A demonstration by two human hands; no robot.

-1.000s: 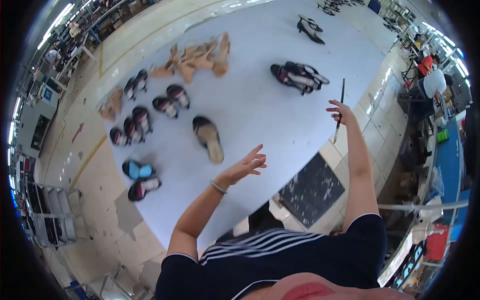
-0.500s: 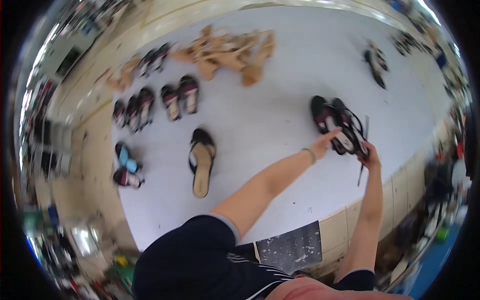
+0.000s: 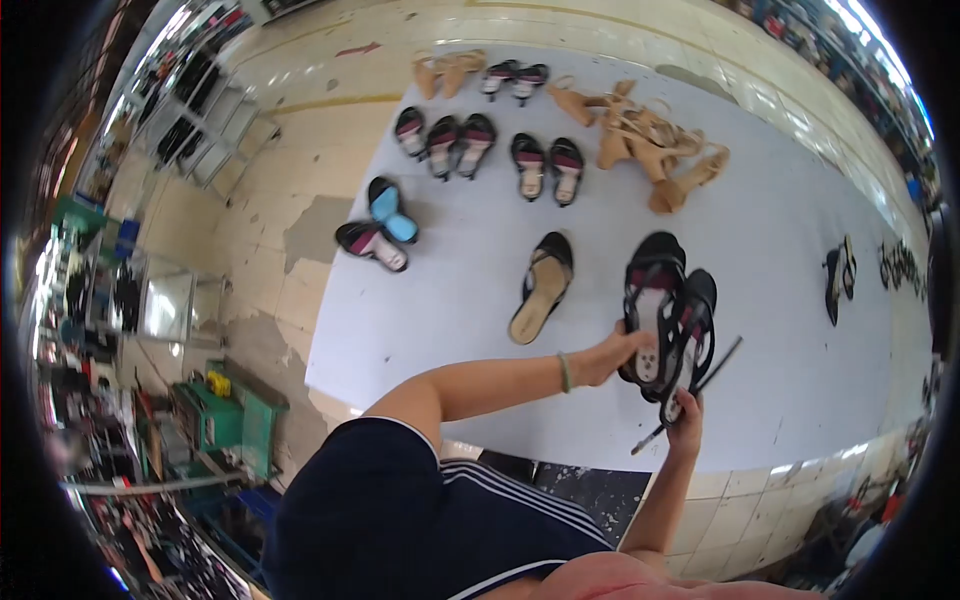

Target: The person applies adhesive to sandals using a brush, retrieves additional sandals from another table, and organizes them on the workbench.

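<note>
My left hand (image 3: 608,358) is closed on the heel end of a black strappy sandal (image 3: 655,285) with a pale insole. The matching black sandal (image 3: 697,305) is held by its heel end in my right hand (image 3: 686,425), side by side with the first. A thin dark stick (image 3: 720,362), perhaps a brush, also passes through my right hand and slants across behind the sandal. Just left of the held pair, a black sandal with a beige insole (image 3: 542,295) lies on the white table (image 3: 450,310).
Tan heeled sandals (image 3: 650,140) lie heaped at the back. Several black sandals (image 3: 460,145) stand in pairs at the left, one with a blue insole (image 3: 392,212). More black shoes (image 3: 838,280) stand at the far right. Green equipment (image 3: 225,415) stands on the floor left of the table.
My view has turned left, so the table's contents appear further right. Both hands have carried the black sandals leftward and closer to me, near the beige-insole sandal.
</note>
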